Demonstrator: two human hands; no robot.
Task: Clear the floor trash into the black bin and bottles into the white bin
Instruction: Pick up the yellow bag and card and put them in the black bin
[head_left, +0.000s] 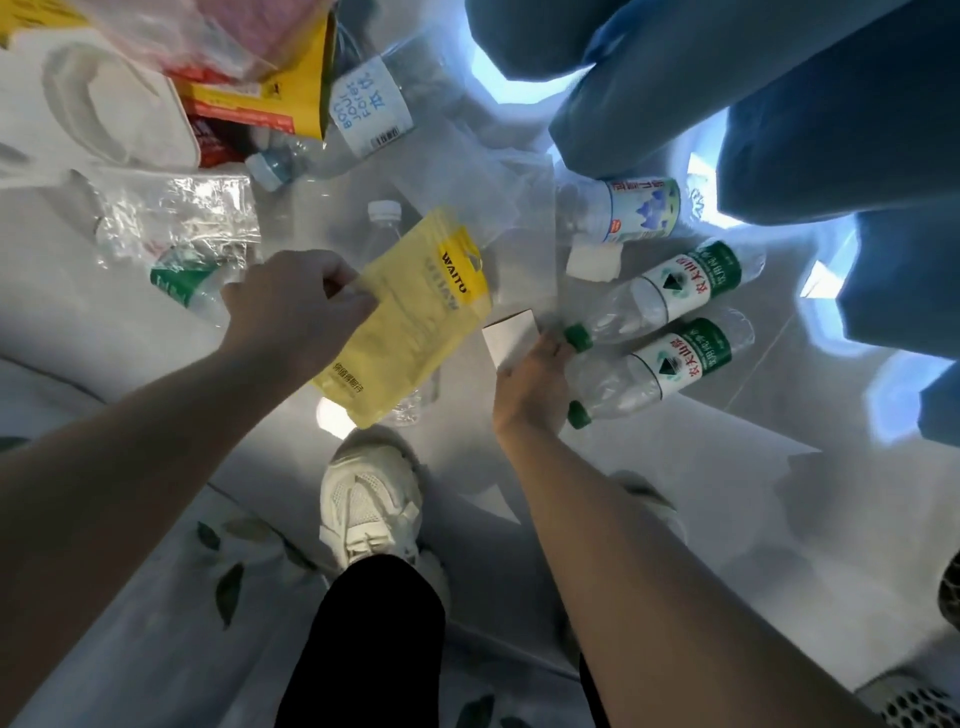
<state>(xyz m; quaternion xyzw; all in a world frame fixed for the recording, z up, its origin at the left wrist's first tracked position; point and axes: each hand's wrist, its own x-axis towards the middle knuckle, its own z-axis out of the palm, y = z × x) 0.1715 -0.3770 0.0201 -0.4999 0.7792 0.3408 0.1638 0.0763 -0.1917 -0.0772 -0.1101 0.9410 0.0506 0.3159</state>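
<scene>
My left hand (296, 304) pinches the edge of a yellow plastic packet (410, 322) and holds it above the floor. My right hand (532, 382) grips a small white paper card (506, 335) beside two green-capped bottles (670, 291) (660, 366) lying on the pale floor. A clear bottle with a white cap (383, 218) lies partly hidden under the packet. Another bottle with a blue and green label (631, 210) lies further back. A large bottle with a white label (363, 111) lies at the top. No bin shows in this view.
A white foam tray (111, 111), crumpled clear wrap (176, 218) over a green-labelled bottle (182, 283), and red and yellow packaging (244, 98) are piled at the upper left. Blue fabric (779, 104) fills the upper right. My white shoe (369, 501) stands below the packet.
</scene>
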